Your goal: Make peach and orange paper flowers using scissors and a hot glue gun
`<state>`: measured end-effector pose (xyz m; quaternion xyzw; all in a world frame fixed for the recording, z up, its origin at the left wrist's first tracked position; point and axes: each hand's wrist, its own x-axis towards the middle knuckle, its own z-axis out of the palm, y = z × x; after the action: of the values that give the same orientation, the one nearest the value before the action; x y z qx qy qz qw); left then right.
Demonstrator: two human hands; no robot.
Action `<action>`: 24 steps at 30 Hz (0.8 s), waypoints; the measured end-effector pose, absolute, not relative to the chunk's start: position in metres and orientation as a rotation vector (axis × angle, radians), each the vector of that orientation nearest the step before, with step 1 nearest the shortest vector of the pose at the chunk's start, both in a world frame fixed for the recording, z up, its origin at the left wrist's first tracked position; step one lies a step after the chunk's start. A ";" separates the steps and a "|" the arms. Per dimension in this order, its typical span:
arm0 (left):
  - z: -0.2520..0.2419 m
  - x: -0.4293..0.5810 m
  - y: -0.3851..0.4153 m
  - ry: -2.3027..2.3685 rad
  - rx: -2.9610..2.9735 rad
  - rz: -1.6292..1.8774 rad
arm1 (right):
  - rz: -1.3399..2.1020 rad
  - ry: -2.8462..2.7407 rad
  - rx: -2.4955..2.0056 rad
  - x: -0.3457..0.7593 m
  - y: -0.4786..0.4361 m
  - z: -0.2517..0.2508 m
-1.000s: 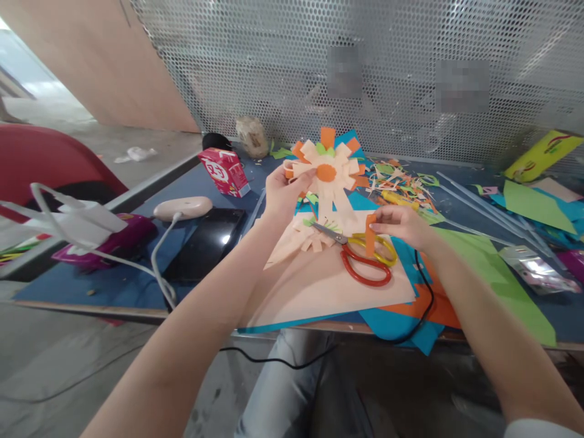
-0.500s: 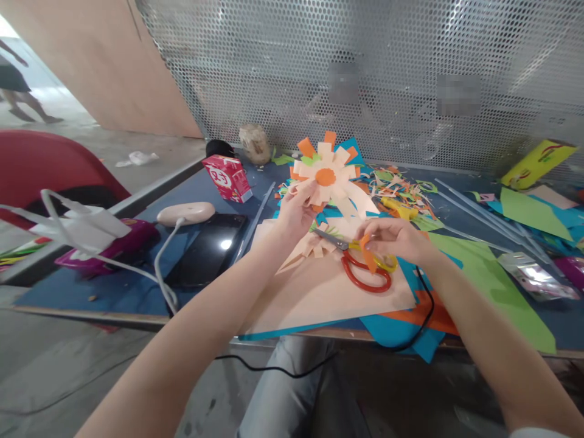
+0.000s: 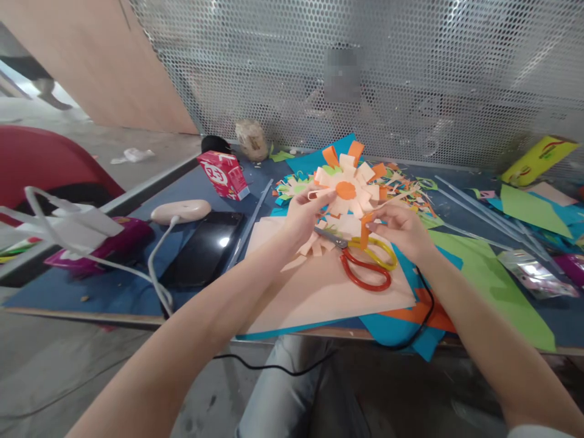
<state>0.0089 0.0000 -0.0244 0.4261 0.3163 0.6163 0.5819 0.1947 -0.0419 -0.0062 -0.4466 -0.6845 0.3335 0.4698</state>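
Observation:
My left hand point(image 3: 306, 214) pinches a layered paper flower point(image 3: 345, 190) by its left side. The flower has peach petals, outer orange strips and a round orange centre. At its lower right edge, my right hand point(image 3: 401, 228) is closed on an orange paper strip point(image 3: 364, 236) that hangs from the fingertips; whether the strip joins the flower I cannot tell. Below both hands, scissors point(image 3: 365, 278) with red and yellow handles lie on peach paper sheets point(image 3: 310, 301). A peach fringed paper piece point(image 3: 316, 244) lies partly under the blades.
Paper scraps point(image 3: 401, 182) pile up behind the flower. A phone point(image 3: 205, 249), a pink box point(image 3: 224, 175) and white chargers point(image 3: 84, 225) with cables are on the left. Green paper point(image 3: 493, 286), clear sticks point(image 3: 483, 210) and a yellow box point(image 3: 541, 159) lie right. A perforated metal panel point(image 3: 274, 61) stands behind.
The flower and my left hand have moved right, toward my right hand. My right hand has risen slightly with the orange strip, which now meets the flower's lower right edge.

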 end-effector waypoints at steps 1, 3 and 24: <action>-0.024 0.007 0.002 0.754 1.019 1.443 | 0.818 -1.672 -1.075 0.195 -0.042 -0.005; -0.021 0.002 0.004 0.767 1.036 1.411 | 0.857 -1.657 -1.048 0.197 -0.042 -0.004; -0.013 0.013 -0.012 0.563 0.911 1.285 | 0.677 -1.796 -1.211 0.205 -0.040 -0.020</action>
<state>0.0125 -0.0123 -0.0127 0.4043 0.2498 0.5703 0.6700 0.2054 -0.0398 -0.0197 -0.4835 -0.7173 0.2705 0.4225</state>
